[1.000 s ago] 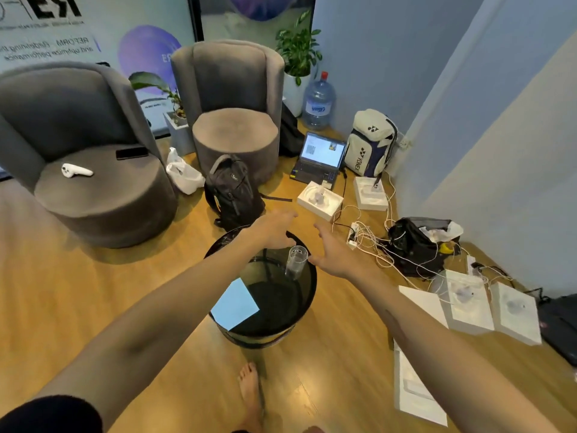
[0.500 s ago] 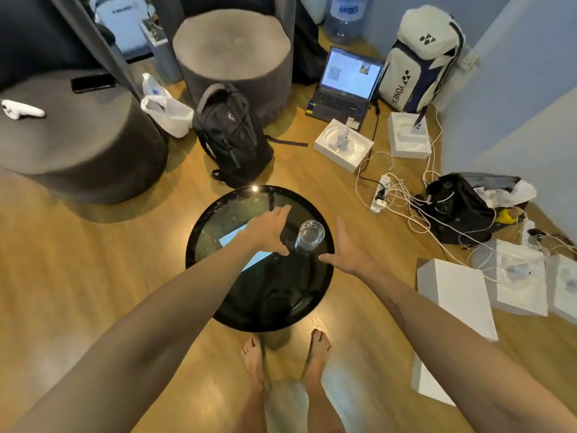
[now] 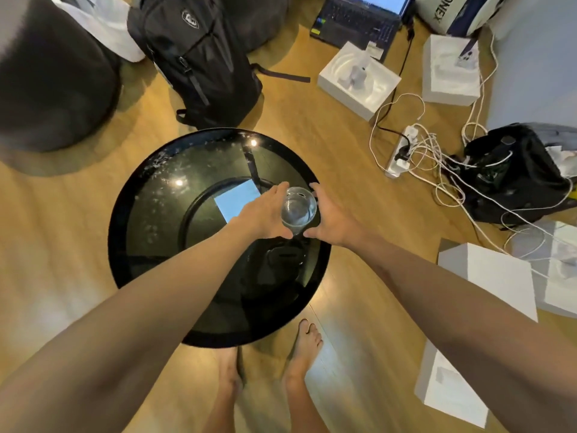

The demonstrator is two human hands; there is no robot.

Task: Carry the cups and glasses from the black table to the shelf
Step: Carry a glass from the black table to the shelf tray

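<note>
**Inspector:** Item under review?

**Assistant:** One clear glass (image 3: 298,210), seen from above: round rim, colourless walls, upright. I cannot tell whether it contains anything.

**Inspector:** Location?

**Assistant:** Over the round black table (image 3: 150,245), right of the tabletop's middle and nearer its right edge than its left. Whether its base touches the top, I cannot tell.

**Inspector:** Hands?

**Assistant:** The left hand (image 3: 262,215) curls round the glass's left side, its thumb below the rim. The right hand (image 3: 335,215) curls round the right side. Both grip the glass between them, thumb tips nearly meeting on the near side.

**Inspector:** Other items on the tabletop?

**Assistant:** A light blue sheet (image 3: 234,200) lies near the middle, partly under the left hand. Two bare feet stand at the near edge.
</note>
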